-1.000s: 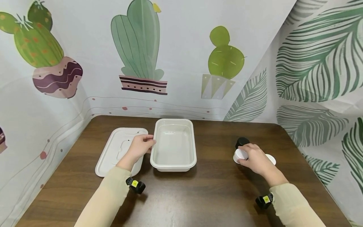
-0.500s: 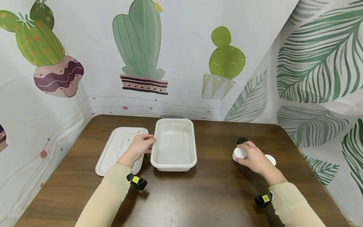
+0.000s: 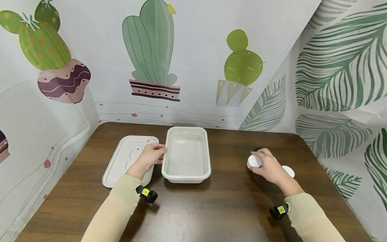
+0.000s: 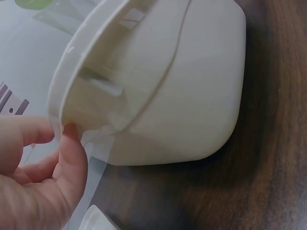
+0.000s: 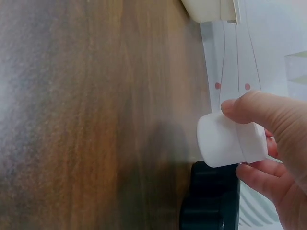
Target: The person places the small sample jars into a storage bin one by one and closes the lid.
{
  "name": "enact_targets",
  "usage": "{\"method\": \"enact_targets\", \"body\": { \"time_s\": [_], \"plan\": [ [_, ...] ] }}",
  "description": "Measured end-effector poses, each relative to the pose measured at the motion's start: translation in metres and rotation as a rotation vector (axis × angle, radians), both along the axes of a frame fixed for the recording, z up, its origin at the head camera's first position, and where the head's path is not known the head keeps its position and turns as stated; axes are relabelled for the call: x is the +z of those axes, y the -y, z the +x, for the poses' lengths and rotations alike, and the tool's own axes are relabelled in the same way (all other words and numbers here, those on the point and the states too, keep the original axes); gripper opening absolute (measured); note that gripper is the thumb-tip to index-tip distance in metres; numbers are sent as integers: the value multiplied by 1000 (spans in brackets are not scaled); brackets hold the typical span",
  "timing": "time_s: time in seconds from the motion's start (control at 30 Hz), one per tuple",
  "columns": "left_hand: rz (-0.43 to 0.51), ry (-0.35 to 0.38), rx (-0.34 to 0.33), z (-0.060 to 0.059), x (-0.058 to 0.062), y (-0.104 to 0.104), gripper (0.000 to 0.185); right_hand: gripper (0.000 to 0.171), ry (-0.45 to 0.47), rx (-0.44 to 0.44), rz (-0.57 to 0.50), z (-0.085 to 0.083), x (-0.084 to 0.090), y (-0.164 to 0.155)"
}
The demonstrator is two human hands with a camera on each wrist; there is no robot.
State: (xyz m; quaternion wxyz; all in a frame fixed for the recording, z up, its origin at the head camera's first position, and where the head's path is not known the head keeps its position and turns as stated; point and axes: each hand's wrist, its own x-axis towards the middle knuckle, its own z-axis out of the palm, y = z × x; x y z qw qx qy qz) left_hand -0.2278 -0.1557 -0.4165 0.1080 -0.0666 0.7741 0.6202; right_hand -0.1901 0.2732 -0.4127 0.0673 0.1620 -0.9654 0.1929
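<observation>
The right hand (image 3: 269, 166) grips a small white cup (image 3: 255, 161), tipped with its axis level, pointing left. The left hand's (image 3: 150, 156) fingers pinch the upright white tray's (image 3: 186, 173) left rim, its long axis running away from the person.

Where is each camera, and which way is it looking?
Head: up on the person's head, looking down at the table; both hands and sleeves show.
Left wrist: on the left wrist, facing the white tray; the left hand touches its rim.
Right wrist: on the right wrist, facing the small white cup in the right hand, with a black cup beside it.
Shared: head and left wrist views both show the tray.
</observation>
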Motion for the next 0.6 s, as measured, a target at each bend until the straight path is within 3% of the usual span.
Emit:
{"method": "enact_targets", "body": {
  "time_s": [0.6],
  "plan": [
    [-3, -12, 8, 3, -1, -2, 35, 57, -22, -9, -48, -8, 2, 8]
  ]
}}
